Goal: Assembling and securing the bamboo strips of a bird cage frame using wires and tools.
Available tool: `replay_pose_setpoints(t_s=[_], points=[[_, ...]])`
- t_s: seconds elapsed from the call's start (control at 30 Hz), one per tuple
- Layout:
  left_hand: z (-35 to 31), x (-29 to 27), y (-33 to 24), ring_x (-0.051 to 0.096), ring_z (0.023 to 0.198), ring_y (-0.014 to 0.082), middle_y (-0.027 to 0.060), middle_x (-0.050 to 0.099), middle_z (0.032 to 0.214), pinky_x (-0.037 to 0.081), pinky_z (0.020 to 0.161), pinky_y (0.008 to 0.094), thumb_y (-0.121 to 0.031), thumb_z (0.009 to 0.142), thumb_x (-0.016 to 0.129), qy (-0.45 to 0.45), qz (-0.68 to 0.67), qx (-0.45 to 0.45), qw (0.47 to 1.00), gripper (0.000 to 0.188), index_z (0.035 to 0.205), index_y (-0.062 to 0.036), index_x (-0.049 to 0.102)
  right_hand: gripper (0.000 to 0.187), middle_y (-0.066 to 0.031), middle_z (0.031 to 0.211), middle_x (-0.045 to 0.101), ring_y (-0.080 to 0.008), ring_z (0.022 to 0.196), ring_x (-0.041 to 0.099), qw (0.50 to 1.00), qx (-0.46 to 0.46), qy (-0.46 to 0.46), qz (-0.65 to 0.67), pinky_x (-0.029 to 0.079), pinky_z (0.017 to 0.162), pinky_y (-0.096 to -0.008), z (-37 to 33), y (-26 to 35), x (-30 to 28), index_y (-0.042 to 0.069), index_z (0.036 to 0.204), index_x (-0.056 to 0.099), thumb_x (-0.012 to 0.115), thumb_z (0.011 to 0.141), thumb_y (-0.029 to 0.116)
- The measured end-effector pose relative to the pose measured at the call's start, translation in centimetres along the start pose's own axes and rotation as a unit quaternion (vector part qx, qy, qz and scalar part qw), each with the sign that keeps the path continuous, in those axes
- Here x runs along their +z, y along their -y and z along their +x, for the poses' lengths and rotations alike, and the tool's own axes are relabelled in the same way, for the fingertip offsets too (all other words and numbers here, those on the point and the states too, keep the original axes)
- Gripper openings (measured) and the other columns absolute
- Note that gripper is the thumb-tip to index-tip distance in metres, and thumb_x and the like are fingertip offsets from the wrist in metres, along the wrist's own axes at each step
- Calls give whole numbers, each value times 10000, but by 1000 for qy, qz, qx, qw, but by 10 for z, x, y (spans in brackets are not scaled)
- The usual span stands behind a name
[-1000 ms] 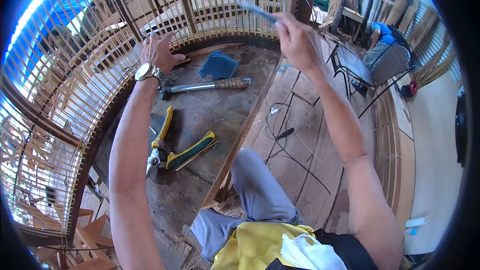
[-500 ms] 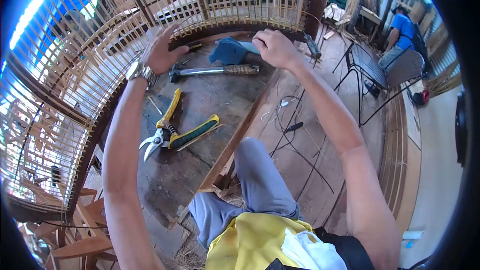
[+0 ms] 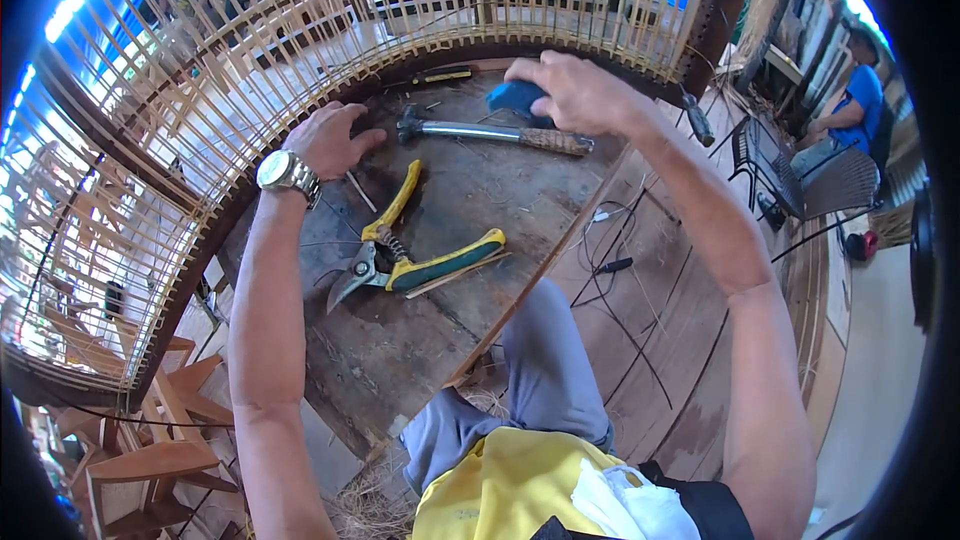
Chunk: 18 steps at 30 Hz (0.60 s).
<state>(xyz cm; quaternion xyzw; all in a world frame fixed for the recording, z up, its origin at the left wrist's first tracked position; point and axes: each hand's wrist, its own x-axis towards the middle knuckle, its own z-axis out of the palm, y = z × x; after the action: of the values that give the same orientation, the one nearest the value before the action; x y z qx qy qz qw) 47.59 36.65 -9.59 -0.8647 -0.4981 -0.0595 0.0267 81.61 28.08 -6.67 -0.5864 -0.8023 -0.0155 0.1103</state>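
Cloth (image 3: 510,97), blue, lies at the left of my nearer right hand (image 3: 578,92), whose grip on it I cannot tell, above a hammer (image 3: 470,130) stretched crosswise, its head toward my loosely spread left hand (image 3: 333,143).

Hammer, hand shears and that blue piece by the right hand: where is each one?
Hammer (image 3: 480,131): head view, on its metal shaft.
Hand shears (image 3: 437,268): head view, on the lower handle.
Blue piece (image 3: 513,97): head view, on its uncovered part.
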Motion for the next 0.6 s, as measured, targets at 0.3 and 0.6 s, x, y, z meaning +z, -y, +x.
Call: replay_pose_setpoints(t_s=[0.3, 0.6], points=[[-2, -1, -8, 656, 1146, 409, 224, 687, 1216, 525, 988, 492, -439, 1021, 608, -1, 34, 12, 999, 485, 1331, -71, 674, 334, -218, 1091, 746, -378, 1011, 744, 945, -206, -154, 200, 569, 914, -486, 130, 72, 42, 74, 1247, 636, 731, 935, 142], [-3, 3, -12, 660, 1141, 395, 207, 685, 1184, 529, 968, 488, -433, 1021, 610, -41, 33, 8, 999, 483, 1321, -60, 678, 269, -100, 894, 748, -241, 747, 756, 966, 191, -172, -6, 644, 730, -420, 52, -69, -4, 121, 1248, 626, 673, 986, 156]])
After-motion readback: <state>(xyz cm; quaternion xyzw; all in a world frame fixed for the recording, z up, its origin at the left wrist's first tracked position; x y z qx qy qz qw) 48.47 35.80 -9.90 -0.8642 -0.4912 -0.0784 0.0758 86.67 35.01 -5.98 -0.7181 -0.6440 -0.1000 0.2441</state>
